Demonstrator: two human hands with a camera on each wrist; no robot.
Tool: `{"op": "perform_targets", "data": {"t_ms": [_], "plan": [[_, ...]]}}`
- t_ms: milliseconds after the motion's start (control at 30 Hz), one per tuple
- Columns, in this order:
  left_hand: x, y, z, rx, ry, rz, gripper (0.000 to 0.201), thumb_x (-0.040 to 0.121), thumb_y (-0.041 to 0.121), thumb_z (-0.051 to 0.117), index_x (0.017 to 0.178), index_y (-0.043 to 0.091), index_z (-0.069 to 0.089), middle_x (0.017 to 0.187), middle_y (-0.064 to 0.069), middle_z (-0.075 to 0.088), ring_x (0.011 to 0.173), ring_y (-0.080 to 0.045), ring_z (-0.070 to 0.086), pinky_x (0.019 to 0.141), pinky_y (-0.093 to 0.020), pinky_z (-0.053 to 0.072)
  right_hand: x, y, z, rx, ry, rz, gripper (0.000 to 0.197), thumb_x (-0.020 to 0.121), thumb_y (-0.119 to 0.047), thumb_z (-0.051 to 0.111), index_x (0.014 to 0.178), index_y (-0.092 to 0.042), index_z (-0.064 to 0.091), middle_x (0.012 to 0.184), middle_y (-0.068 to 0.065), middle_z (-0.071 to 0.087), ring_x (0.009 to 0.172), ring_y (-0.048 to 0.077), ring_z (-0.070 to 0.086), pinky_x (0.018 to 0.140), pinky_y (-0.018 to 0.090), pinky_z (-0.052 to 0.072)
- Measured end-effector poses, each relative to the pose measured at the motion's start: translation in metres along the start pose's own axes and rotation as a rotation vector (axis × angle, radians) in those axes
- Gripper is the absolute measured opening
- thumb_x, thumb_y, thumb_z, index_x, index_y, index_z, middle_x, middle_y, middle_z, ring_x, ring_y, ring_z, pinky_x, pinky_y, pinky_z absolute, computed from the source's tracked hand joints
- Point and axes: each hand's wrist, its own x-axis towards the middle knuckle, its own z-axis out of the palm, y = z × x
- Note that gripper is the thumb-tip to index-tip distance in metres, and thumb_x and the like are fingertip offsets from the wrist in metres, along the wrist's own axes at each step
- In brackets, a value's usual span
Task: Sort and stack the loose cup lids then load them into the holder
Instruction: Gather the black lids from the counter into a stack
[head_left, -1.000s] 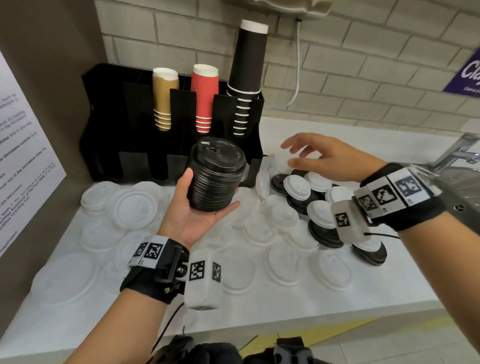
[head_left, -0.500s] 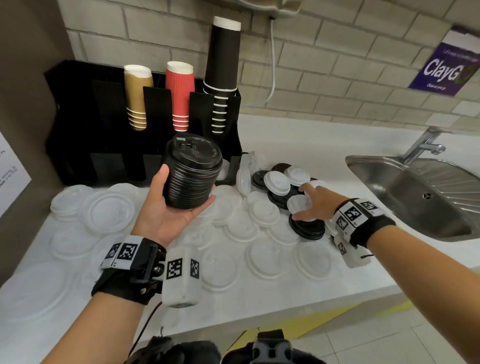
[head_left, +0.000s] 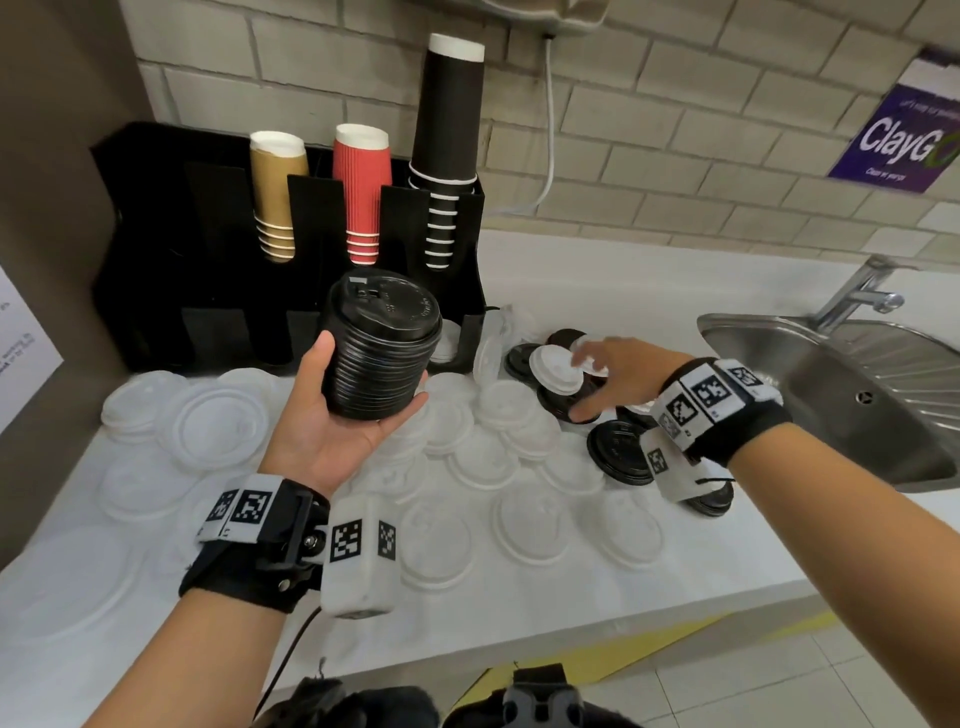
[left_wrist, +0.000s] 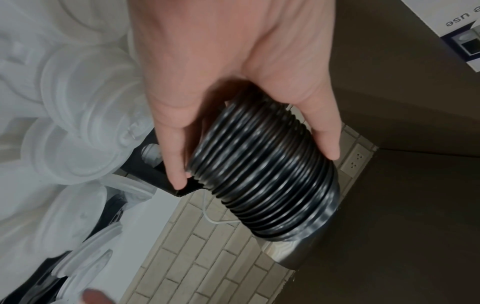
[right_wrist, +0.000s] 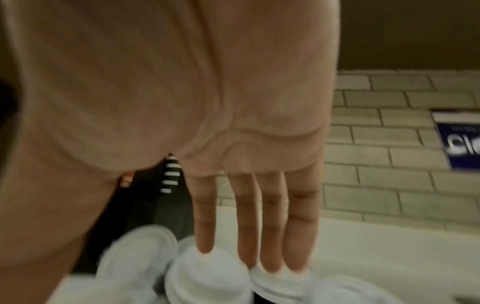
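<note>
My left hand (head_left: 332, 421) holds a tall stack of black lids (head_left: 379, 353) upright above the counter, thumb on the left side and fingers under the right; the left wrist view shows the same stack of black lids (left_wrist: 262, 174) between thumb and fingers. My right hand (head_left: 618, 374) reaches with straight fingers (right_wrist: 249, 226) over a cluster of small white lids (head_left: 556, 364) and black lids (head_left: 618, 447), touching the white lids (right_wrist: 207, 273). Many translucent white lids (head_left: 483, 457) lie loose on the white counter (head_left: 623, 291). The black holder (head_left: 208, 249) stands at the back left.
The holder carries stacks of gold cups (head_left: 275, 192), red cups (head_left: 361, 192) and black cups (head_left: 449, 140). A steel sink (head_left: 857, 395) with a tap (head_left: 857, 291) lies to the right. A brick wall runs behind; a brown panel bounds the left.
My right hand dropped from above the lids down onto the small white and black lids, then slid slightly further back. The left hand kept the black stack steady.
</note>
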Motion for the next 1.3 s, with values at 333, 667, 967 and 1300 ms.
{"op": "perform_targets", "data": {"t_ms": [333, 667, 967, 1300], "plan": [[0.008, -0.004, 0.004, -0.029, -0.047, -0.012, 0.053, 0.077, 0.052, 0.058, 0.114, 0.015, 0.071, 0.128, -0.019, 0.063, 0.121, -0.038, 0.058, 0.089, -0.052, 0.054, -0.007, 0.024, 0.037, -0.272, -0.300, 0.174, 0.081, 0.066, -0.033, 0.084, 0.132, -0.025, 0.038, 0.112, 0.005, 0.056, 0.103, 0.027, 0.059, 0.088, 0.041, 0.053], [0.010, -0.009, 0.004, 0.005, -0.115, -0.076, 0.070, 0.044, 0.048, 0.093, 0.103, 0.015, 0.077, 0.124, -0.019, 0.065, 0.116, -0.038, 0.061, 0.086, -0.052, 0.056, -0.034, -0.016, -0.032, 0.186, -0.059, -0.181, 0.058, 0.070, -0.027, 0.082, 0.113, -0.039, 0.045, 0.105, -0.004, 0.058, 0.087, 0.019, 0.063, 0.080, 0.031, 0.051], [0.009, -0.014, 0.010, 0.046, -0.111, -0.067, 0.072, 0.065, 0.053, 0.074, 0.126, 0.016, 0.061, 0.132, -0.018, 0.061, 0.127, -0.037, 0.053, 0.091, -0.048, 0.054, -0.044, -0.113, -0.056, 0.513, 0.250, -0.688, 0.061, 0.075, -0.013, 0.080, 0.126, -0.020, 0.048, 0.101, -0.018, 0.051, 0.086, -0.008, 0.054, 0.063, 0.006, 0.044], [0.003, -0.007, 0.006, 0.020, -0.048, -0.053, 0.069, 0.078, 0.049, 0.058, 0.136, 0.011, 0.052, 0.136, -0.020, 0.056, 0.128, -0.036, 0.052, 0.089, -0.047, 0.055, -0.030, -0.147, -0.062, 0.272, 0.266, -0.669, 0.059, 0.079, -0.028, 0.075, 0.133, -0.032, 0.051, 0.117, 0.003, 0.054, 0.096, 0.005, 0.052, 0.094, 0.030, 0.048]]}}
